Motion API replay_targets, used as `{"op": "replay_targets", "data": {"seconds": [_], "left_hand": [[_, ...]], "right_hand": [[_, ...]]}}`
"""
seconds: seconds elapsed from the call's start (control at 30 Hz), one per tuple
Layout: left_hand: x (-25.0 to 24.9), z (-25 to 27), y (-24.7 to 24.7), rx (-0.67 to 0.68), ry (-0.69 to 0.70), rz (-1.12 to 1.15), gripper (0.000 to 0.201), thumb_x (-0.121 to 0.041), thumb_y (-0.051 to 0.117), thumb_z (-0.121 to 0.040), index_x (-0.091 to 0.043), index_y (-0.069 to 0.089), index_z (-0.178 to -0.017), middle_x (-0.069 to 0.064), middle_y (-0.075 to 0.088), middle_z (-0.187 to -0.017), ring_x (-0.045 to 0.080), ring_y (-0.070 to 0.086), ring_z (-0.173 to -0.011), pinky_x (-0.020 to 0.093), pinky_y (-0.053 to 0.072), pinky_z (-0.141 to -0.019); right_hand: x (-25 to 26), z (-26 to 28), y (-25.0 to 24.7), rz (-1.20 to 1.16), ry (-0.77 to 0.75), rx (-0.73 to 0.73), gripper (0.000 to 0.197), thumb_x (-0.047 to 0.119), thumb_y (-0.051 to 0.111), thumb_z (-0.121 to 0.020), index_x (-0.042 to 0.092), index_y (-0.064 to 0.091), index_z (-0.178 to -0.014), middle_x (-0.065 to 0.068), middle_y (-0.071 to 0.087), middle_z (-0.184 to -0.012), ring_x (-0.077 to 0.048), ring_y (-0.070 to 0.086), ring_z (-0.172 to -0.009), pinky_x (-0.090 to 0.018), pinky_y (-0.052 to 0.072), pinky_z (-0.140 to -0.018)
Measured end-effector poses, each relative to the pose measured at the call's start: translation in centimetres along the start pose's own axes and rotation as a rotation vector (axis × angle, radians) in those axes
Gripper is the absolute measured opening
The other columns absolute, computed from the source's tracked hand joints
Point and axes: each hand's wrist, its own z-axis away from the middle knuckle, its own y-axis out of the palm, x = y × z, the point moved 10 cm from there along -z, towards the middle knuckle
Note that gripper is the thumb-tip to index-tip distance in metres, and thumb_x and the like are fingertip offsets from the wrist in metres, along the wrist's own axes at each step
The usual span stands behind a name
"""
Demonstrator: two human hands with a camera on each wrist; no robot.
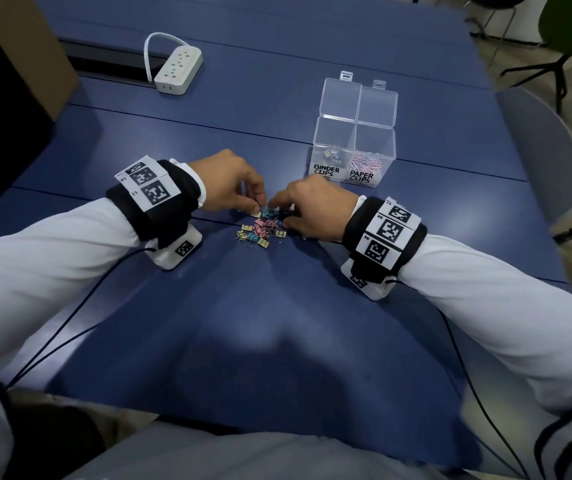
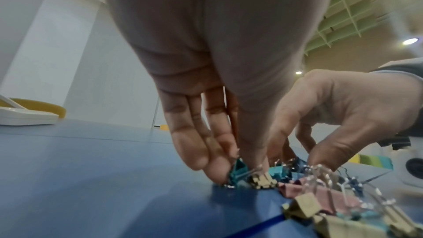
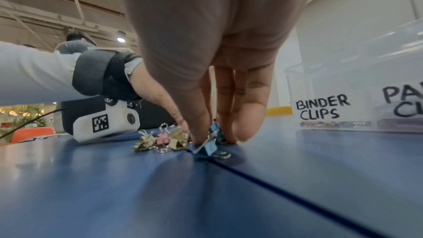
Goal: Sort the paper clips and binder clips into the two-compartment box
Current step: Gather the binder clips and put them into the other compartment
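Observation:
A small pile of pastel binder clips (image 1: 262, 230) lies on the blue table (image 1: 277, 323) between my two hands. My left hand (image 1: 259, 208) reaches down into the pile's far edge, where its fingertips and thumb pinch a teal binder clip (image 2: 239, 168) that still touches the table. My right hand (image 1: 277, 206) comes in from the right, thumb and fingers pinching a blue binder clip (image 3: 210, 147) on the table seam. The clear two-compartment box (image 1: 353, 133) stands open behind my right hand. Its left compartment, labelled BINDER CLIPS (image 1: 329, 155), holds a few clips. The right one, labelled PAPER CLIPS (image 1: 367, 162), holds several paper clips.
A white power strip (image 1: 178, 69) lies at the back left beside a cable slot. A cardboard box (image 1: 24, 53) stands at the far left and a grey chair (image 1: 541, 150) at the table's right edge. Cables trail from both wrist cameras toward me.

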Motion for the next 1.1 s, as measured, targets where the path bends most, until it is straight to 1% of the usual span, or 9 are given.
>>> {"op": "replay_targets", "data": {"seconds": [0.1,0.27,0.4,0.5,0.7,0.8,0.93,1.03,1.1], "left_hand": [[0.3,-0.1,-0.3,-0.008,-0.03,0.02,0.012,-0.031,0.076,-0.077,-0.027,0.074,-0.088,-0.008,0.071,-0.073,-0.002,0.061,-0.065,0.019,0.048,-0.067],[0.9,-0.1,-0.8,-0.026,-0.072,0.077,0.012,-0.027,0.077,-0.077,-0.028,0.075,-0.088,-0.011,0.07,-0.069,-0.014,0.059,-0.063,-0.003,0.038,-0.059],[1.0,0.0,-1.8,-0.033,-0.094,0.121,0.012,-0.026,0.078,-0.076,-0.027,0.075,-0.087,-0.016,0.07,-0.069,-0.011,0.061,-0.063,-0.003,0.039,-0.062],[0.8,0.0,-4.0,-0.083,-0.103,0.167,0.014,-0.027,0.078,-0.076,-0.026,0.076,-0.09,-0.016,0.07,-0.07,-0.007,0.063,-0.062,0.007,0.045,-0.067],[-3.1,-3.4,-10.6,-0.281,-0.022,0.23,0.015,-0.028,0.075,-0.078,-0.024,0.075,-0.093,-0.009,0.072,-0.073,0.004,0.063,-0.061,0.007,0.048,-0.067],[-6.3,-7.1,-11.1,-0.27,0.053,0.213,0.017,-0.028,0.075,-0.078,-0.021,0.075,-0.094,-0.007,0.072,-0.074,-0.001,0.059,-0.056,0.007,0.048,-0.065],[-8.6,-11.0,-9.5,-0.227,0.072,0.112,0.016,-0.023,0.073,-0.078,-0.021,0.076,-0.094,-0.001,0.074,-0.08,-0.009,0.056,-0.049,0.003,0.047,-0.061],[-8.8,-11.7,-8.4,-0.198,0.072,0.039,0.019,-0.024,0.071,-0.08,-0.023,0.075,-0.098,-0.002,0.073,-0.085,-0.005,0.059,-0.064,-0.001,0.038,-0.06],[-8.5,-10.9,-8.4,-0.207,0.077,-0.006,0.021,-0.028,0.07,-0.082,-0.025,0.075,-0.102,-0.007,0.069,-0.081,0.002,0.058,-0.075,0.009,0.037,-0.07]], "right_hand": [[-0.2,-0.4,0.2,-0.018,0.017,0.018,0.029,0.017,0.062,-0.086,0.017,0.068,-0.114,-0.006,0.071,-0.104,-0.026,0.064,-0.098,-0.037,0.052,-0.086],[-0.8,-0.7,0.1,-0.025,0.042,-0.005,0.02,0.012,0.059,-0.084,0.013,0.075,-0.096,-0.006,0.074,-0.092,-0.025,0.066,-0.087,-0.036,0.053,-0.083],[-1.5,-0.6,-0.6,-0.068,0.053,-0.065,0.019,0.012,0.06,-0.084,0.012,0.075,-0.095,-0.006,0.075,-0.091,-0.025,0.067,-0.086,-0.034,0.052,-0.085],[-2.9,-0.1,-1.6,-0.155,0.098,-0.155,0.017,0.014,0.063,-0.085,0.012,0.075,-0.096,-0.006,0.075,-0.092,-0.019,0.067,-0.083,-0.022,0.048,-0.081],[-4.8,2.0,-2.3,-0.271,0.16,-0.233,0.014,0.013,0.067,-0.081,0.012,0.076,-0.092,-0.002,0.075,-0.09,-0.006,0.061,-0.073,-0.005,0.035,-0.071],[-5.4,3.1,-2.3,-0.318,0.192,-0.249,0.015,0.011,0.069,-0.079,0.013,0.076,-0.092,-0.001,0.075,-0.088,-0.004,0.06,-0.07,0.004,0.036,-0.068],[-5.6,4.0,-1.9,-0.344,0.206,-0.214,0.016,0.01,0.07,-0.078,0.013,0.076,-0.093,-0.002,0.075,-0.088,-0.01,0.065,-0.074,-0.015,0.049,-0.078],[-5.1,4.3,-1.5,-0.339,0.19,-0.177,0.016,0.01,0.068,-0.08,0.012,0.076,-0.095,-0.003,0.075,-0.088,-0.011,0.067,-0.076,-0.02,0.052,-0.08],[-4.6,4.1,-1.2,-0.342,0.171,-0.158,0.017,0.009,0.067,-0.081,0.012,0.075,-0.096,-0.003,0.075,-0.089,-0.009,0.066,-0.076,-0.017,0.05,-0.08]]}}
